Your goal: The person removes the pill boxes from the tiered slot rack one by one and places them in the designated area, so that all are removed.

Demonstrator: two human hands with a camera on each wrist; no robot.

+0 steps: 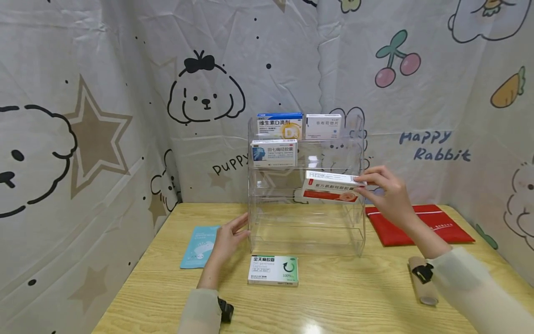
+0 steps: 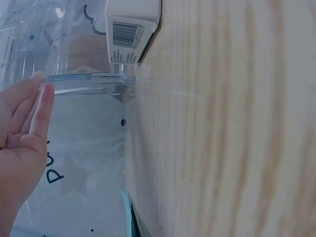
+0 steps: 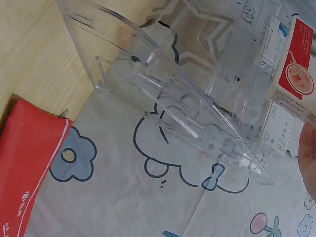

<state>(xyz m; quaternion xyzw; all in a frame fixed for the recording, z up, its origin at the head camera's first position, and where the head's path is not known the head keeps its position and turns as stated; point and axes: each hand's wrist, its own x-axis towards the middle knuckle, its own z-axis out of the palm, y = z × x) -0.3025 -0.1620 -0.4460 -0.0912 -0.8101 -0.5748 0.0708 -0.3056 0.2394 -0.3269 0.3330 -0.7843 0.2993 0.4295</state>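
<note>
My right hand point(image 1: 388, 192) pinches a white and red medicine box point(image 1: 331, 188) by its right end, in front of the middle tiers of a clear acrylic tiered rack point(image 1: 306, 239). The box tilts slightly and its printed front faces me; the right wrist view shows the held box point(image 3: 296, 74) at the right edge. My left hand point(image 1: 227, 239) touches the rack's left side low down, fingers fairly straight. A white and green medicine box point(image 1: 273, 270) lies on the table before the rack. Higher tiers hold a vitamin D box point(image 1: 279, 125), a plain white box point(image 1: 323, 126) and a white-blue capsule box point(image 1: 274, 154).
A light blue packet point(image 1: 199, 248) lies left of the rack, partly behind my left arm. To the right are a red zip pouch point(image 1: 434, 225) and a brown cardboard tube point(image 1: 423, 283) near my right sleeve. A printed cloth point(image 1: 125, 139) hangs around the wooden table point(image 1: 333, 297).
</note>
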